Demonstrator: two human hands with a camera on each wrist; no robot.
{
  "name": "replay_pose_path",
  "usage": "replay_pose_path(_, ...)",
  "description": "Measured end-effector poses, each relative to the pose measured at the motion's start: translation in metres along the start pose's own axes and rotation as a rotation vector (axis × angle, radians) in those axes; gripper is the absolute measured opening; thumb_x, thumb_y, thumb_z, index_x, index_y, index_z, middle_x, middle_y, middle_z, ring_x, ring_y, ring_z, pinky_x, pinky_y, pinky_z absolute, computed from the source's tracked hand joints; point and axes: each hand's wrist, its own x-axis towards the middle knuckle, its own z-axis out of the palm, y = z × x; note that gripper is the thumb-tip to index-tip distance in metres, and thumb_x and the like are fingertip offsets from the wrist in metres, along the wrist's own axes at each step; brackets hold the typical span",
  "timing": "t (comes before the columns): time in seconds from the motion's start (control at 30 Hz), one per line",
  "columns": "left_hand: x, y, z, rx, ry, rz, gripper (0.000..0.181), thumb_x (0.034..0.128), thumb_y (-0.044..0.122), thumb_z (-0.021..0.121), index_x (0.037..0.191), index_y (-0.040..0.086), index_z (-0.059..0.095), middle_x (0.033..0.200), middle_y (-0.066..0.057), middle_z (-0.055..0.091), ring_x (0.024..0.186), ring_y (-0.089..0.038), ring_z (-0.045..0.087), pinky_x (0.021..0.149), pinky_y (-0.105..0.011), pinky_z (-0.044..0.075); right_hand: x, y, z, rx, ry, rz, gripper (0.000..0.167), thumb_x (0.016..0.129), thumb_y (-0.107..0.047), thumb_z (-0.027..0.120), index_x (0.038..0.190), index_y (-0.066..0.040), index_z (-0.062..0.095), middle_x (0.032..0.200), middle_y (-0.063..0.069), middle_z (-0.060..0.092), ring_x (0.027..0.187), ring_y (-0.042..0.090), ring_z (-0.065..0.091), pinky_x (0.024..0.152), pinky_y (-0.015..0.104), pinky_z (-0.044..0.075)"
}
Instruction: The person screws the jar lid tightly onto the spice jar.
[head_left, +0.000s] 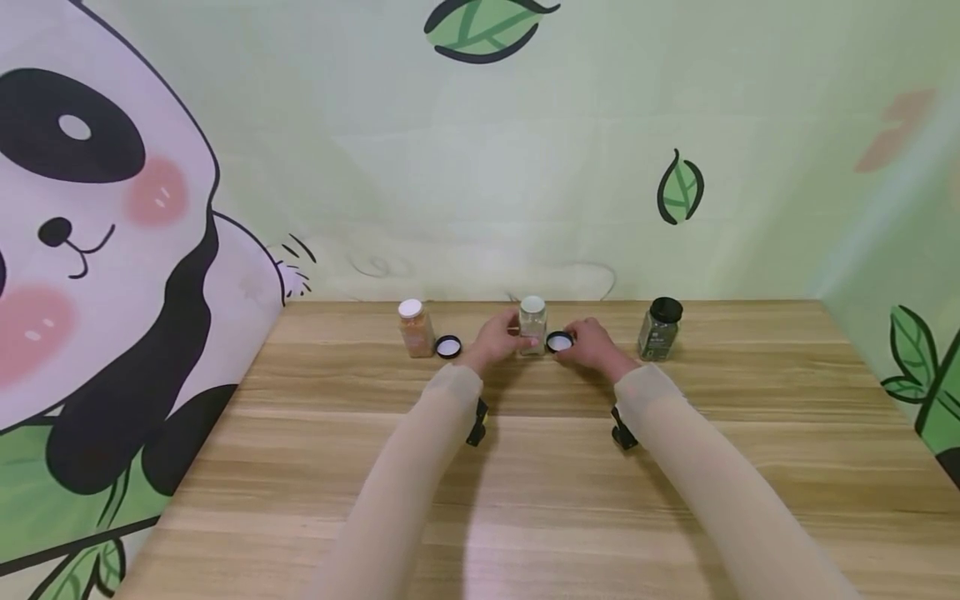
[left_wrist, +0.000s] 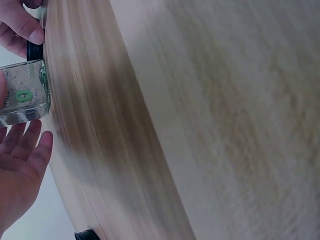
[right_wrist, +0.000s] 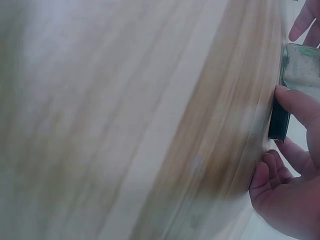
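A clear glass jar (head_left: 532, 323) with a pale top and no black lid on it stands at the middle of the table's far side. My left hand (head_left: 495, 340) holds it from the left, the thumb across its front. In the left wrist view the jar (left_wrist: 22, 94) shows green print, and the lower fingers (left_wrist: 37, 152) are spread loosely. Just right of the jar, a black lid (head_left: 559, 342) lies with its white inside up. My right hand (head_left: 591, 343) pinches this lid (right_wrist: 279, 122) between thumb and finger at its rim.
On the left stands a jar with orange contents (head_left: 417, 332) and a white top, with another black lid (head_left: 448, 347) beside it. A dark-filled jar (head_left: 660, 330) wearing its black lid stands to the right. The wall meets the wooden table's (head_left: 547, 467) far edge close behind the jars.
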Motion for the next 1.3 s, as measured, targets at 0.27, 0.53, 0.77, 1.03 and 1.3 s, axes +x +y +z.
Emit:
replay_pose_path(0.27,0.0,0.002,0.003,-0.008,-0.004,-0.012,0.065,0.0954,0.011,0.071,0.153,0.002,0.043,0.154,-0.021,0.051,0.143,-0.037,0.052,0.119,-0.045,0.045,-0.001,0.002,-0.004,0.013,-0.01,0.0,0.062,0.088,-0.022,0.074,0.133,0.017,0.054,0.127,0.034,0.053,0.114,0.039,0.052,0.105,0.05,0.047)
replay_pose_path(0.53,0.0,0.004,0.002,0.018,0.003,-0.035,0.064,0.0961,0.014,0.071,0.152,0.002,0.043,0.153,-0.022,0.052,0.143,-0.036,0.051,0.119,-0.045,0.044,0.001,0.004,-0.008,0.043,-0.01,-0.017,0.059,0.088,-0.021,0.073,0.131,0.016,0.055,0.126,0.034,0.061,0.11,0.038,0.059,0.101,0.049,0.051)
replay_pose_path(0.77,-0.001,0.006,0.002,0.034,-0.002,-0.034,0.063,0.0964,0.014,0.071,0.152,0.0,0.044,0.153,-0.023,0.052,0.143,-0.037,0.051,0.119,-0.045,0.044,-0.004,0.001,-0.01,0.082,-0.016,0.022,0.055,0.09,-0.02,0.073,0.13,0.013,0.055,0.124,0.031,0.063,0.105,0.034,0.061,0.093,0.043,0.054)
replay_pose_path(1.03,-0.002,0.006,0.001,0.019,0.005,-0.04,0.063,0.0969,0.014,0.07,0.152,-0.001,0.043,0.153,-0.023,0.052,0.144,-0.038,0.05,0.121,-0.046,0.043,-0.011,-0.007,-0.017,0.141,-0.007,0.039,0.055,0.092,-0.021,0.071,0.134,0.009,0.053,0.129,0.029,0.062,0.111,0.035,0.06,0.095,0.044,0.053)
replay_pose_path(1.3,-0.004,0.007,0.0,0.031,-0.001,-0.04,0.062,0.0967,0.015,0.071,0.151,0.001,0.045,0.152,-0.023,0.053,0.144,-0.037,0.05,0.121,-0.046,0.042,-0.022,-0.021,-0.03,0.13,0.059,-0.021,0.052,0.092,-0.019,0.071,0.132,0.01,0.056,0.121,0.028,0.066,0.108,0.037,0.064,0.095,0.046,0.054)
